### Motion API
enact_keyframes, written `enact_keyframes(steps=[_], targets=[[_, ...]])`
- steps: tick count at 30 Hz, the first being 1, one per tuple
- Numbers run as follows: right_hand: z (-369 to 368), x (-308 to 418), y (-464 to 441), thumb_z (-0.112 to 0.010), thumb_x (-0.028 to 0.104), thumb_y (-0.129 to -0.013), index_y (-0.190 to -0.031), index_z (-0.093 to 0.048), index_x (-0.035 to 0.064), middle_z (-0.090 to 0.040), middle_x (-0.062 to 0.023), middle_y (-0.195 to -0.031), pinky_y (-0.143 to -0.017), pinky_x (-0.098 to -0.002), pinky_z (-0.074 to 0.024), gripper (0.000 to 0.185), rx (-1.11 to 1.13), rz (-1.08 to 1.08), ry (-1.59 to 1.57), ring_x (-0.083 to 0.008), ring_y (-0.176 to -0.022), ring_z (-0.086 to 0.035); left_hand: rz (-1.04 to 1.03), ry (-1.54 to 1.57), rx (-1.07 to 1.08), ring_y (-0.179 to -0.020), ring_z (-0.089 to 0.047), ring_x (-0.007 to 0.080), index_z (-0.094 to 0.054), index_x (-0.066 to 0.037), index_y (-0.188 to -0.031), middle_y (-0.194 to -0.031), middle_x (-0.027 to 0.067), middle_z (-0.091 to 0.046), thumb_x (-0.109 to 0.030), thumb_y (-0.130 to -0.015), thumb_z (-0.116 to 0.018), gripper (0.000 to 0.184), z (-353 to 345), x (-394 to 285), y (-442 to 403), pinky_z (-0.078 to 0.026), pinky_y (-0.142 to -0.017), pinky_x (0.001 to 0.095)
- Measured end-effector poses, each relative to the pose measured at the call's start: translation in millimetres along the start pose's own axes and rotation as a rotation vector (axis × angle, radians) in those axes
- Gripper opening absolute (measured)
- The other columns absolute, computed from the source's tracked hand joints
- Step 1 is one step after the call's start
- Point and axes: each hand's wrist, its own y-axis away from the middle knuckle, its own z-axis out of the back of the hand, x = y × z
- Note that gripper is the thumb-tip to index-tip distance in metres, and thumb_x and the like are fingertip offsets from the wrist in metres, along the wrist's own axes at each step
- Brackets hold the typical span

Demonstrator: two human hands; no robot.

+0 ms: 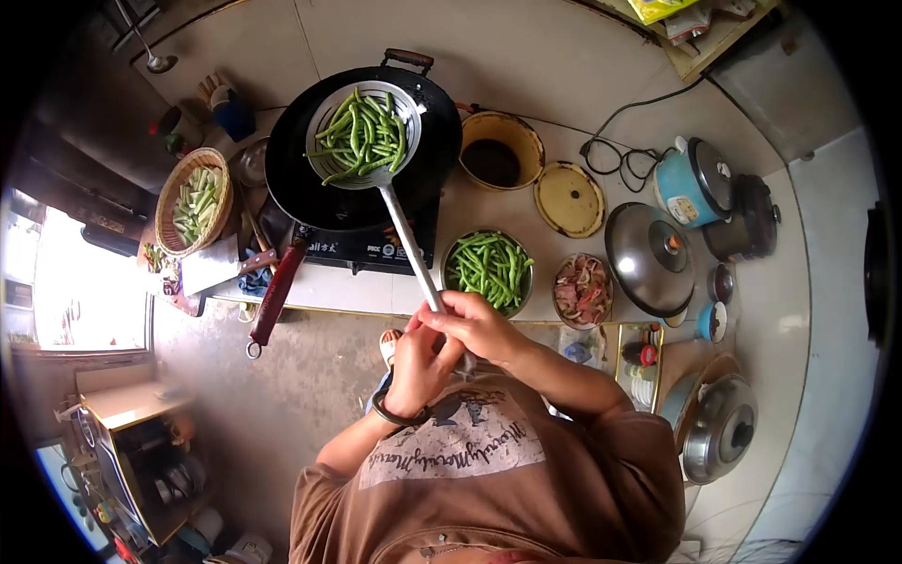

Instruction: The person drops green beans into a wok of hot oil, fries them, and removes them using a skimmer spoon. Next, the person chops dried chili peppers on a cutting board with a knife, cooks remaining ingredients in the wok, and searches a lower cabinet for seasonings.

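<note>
A pale desk (368, 291) is running across the far side of the room, and a black stove (362, 247) is sitting on its left part with a dark pan (343, 212) resting on top. Both hands are closing around the handle of a metal strainer (380, 178): the right hand (476, 324) is wrapping it farther along, while the left hand (423, 365) is gripping just beside it, nearer the body, with fingers curled. The strainer is holding a heap of green beans (362, 132) over the pan; whether it is touching the pan is hard to tell. Right of the stove, a bowl (532, 282) is holding more green beans, and a smaller bowl (611, 305) of sliced meat (583, 289) is standing farther right, near a large silver lid (634, 254). Behind these, a yellow pot (536, 143) is standing beside a yellow lid (569, 199). On the left, a basket (163, 221) is holding pale green pieces (198, 202), and a cleaver (209, 268) is lying near it.
</note>
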Motion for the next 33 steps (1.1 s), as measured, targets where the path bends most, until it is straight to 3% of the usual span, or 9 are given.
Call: enact_keyframes(steps=[2,5,7,11,14,17,21,29,33], targets=[[-8.2,7.1,-1.5,-0.050,0.014,-0.096,-0.099,-0.060,-0.0037,-0.064,-0.0107,-0.097,-0.085,-0.0278,-0.0480,0.020,-0.013,-0.003,-0.031,-0.0165,-0.091,-0.061,0.069,-0.040,0.257,-0.082,-0.060,0.0240,-0.060,0.002,-0.095,-0.087,0.0129,-0.063,-0.017,-0.093,-0.053,0.020,26.8,-7.2,-2.9,-0.047,-0.075,0.0331],[-20.1,17.2,-2.7,-0.046,0.010,-0.097,-0.105,-0.054,-0.0036,-0.064,-0.0182,-0.100,-0.092,-0.0362,-0.0497,0.018,-0.128,0.026,-0.234,-0.0276,-0.100,-0.063,-0.069,0.094,0.554,-0.083,-0.061,0.0243,-0.062,0.000,-0.098,-0.087,0.0131,-0.064,-0.027,-0.095,-0.054,0.028,81.0,0.1,-2.3,-0.047,-0.076,0.0336],[-22.6,25.6,-5.0,-0.046,0.018,-0.098,-0.101,-0.054,-0.0025,-0.064,-0.0116,-0.084,-0.074,-0.0301,-0.0534,0.023,-0.134,0.014,-0.245,-0.0236,-0.087,-0.067,-0.071,0.137,0.630,-0.082,-0.063,0.0235,-0.061,0.000,-0.104,-0.089,0.0123,-0.066,-0.031,-0.097,-0.050,0.034,118.6,45.8,11.0,-0.049,-0.075,0.0326],[-33.0,51.7,-1.5,-0.043,0.019,-0.099,-0.106,-0.052,-0.0020,-0.040,0.0014,-0.059,-0.048,-0.0245,-0.0420,0.024,-0.143,-0.084,-0.481,-0.0135,-0.048,-0.050,0.510,0.383,0.166,-0.088,-0.067,0.0158,-0.060,-0.006,-0.110,-0.089,0.0076,-0.069,-0.042,-0.097,-0.039,0.043,208.7,109.4,18.0,-0.045,-0.063,0.0228],[-36.5,50.9,-3.9,-0.044,0.018,-0.098,-0.107,-0.053,-0.0020,-0.036,0.0026,-0.058,-0.043,-0.0226,-0.0340,0.023,-0.207,-0.092,-0.590,-0.0088,-0.044,-0.037,0.495,0.910,0.172,-0.096,-0.065,0.0241,-0.051,0.002,-0.120,-0.100,0.0152,-0.065,-0.069,-0.091,-0.025,0.081,253.0,130.2,-16.0,-0.050,-0.081,0.0311],[-48.9,51.4,-3.2,-0.045,0.017,-0.098,-0.106,-0.054,-0.0020,-0.036,0.0025,-0.058,-0.042,-0.0231,-0.0333,0.022,-0.282,-0.084,-0.581,-0.0087,-0.043,-0.036,0.425,0.979,0.558,-0.100,-0.063,0.0283,-0.045,0.005,-0.125,-0.110,0.0213,-0.059,-0.060,-0.094,-0.031,0.074,249.7,97.5,-47.3,-0.048,-0.092,0.0383],[-64.5,52.0,-1.6,-0.045,0.016,-0.098,-0.105,-0.054,-0.0018,-0.036,0.0024,-0.057,-0.041,-0.0235,-0.0327,0.021,-0.354,-0.065,-0.571,-0.0086,-0.043,-0.036,0.637,1.084,0.581,-0.072,-0.064,0.0208,-0.053,0.003,-0.108,-0.086,0.0136,-0.065,-0.021,-0.094,-0.057,0.028,255.9,102.4,-67.0,-0.054,-0.068,0.0302],[-111.0,53.4,-16.3,-0.045,0.014,-0.097,-0.104,-0.051,-0.0004,-0.034,0.0033,-0.053,-0.039,-0.0225,-0.0283,0.017,-0.455,-0.017,-0.578,-0.0093,-0.040,-0.034,0.765,1.405,0.575,-0.049,-0.043,0.0084,-0.048,-0.008,-0.096,-0.072,-0.0007,-0.047,-0.023,-0.094,-0.054,0.017,226.8,93.7,-76.3,-0.042,-0.066,0.0270],[-129.7,47.1,-25.0,-0.048,0.015,-0.097,-0.101,-0.049,0.0011,-0.035,0.0026,-0.056,-0.041,-0.0223,-0.0304,0.015,-0.462,-0.007,-0.616,-0.0089,-0.043,-0.036,0.728,1.397,0.592,-0.040,-0.035,0.0023,-0.045,-0.012,-0.081,-0.058,-0.0078,-0.042,-0.019,-0.096,-0.052,0.017,205.3,90.3,-75.4,-0.034,-0.050,0.0205]])
